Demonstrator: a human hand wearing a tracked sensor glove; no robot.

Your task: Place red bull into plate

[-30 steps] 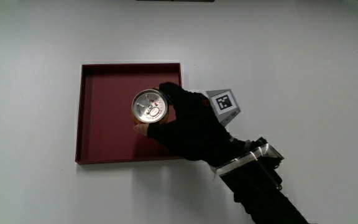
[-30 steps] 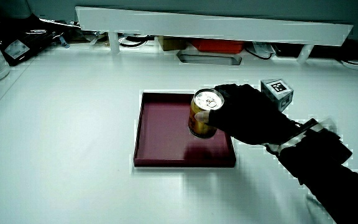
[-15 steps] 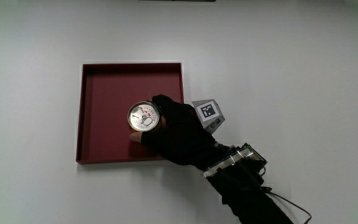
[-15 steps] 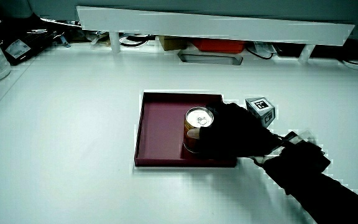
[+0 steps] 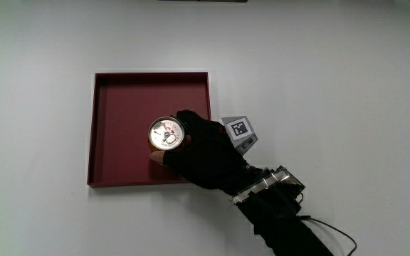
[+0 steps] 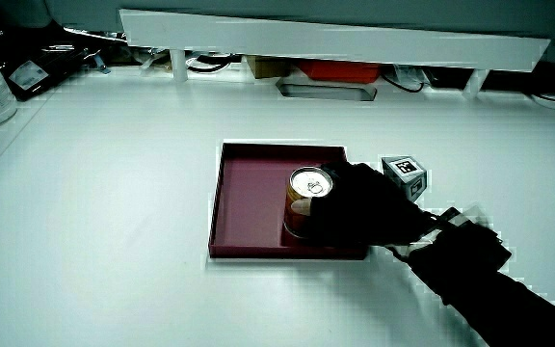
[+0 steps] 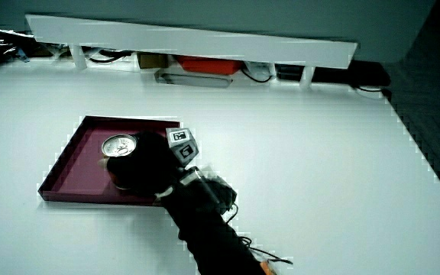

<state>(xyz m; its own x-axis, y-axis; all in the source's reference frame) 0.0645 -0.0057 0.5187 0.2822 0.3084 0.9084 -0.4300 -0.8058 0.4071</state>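
Red bull can (image 5: 166, 133) upright inside the dark red plate (image 5: 119, 99), in the part nearer the person. Hand (image 5: 206, 151) wrapped around the can's side, fingers clamped on it. Can's base looks down on the plate floor in a side view (image 6: 308, 200). Plate sits on white table (image 5: 347, 85).

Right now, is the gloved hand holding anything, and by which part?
The hand holds the can upright by its side wall, inside the red tray.
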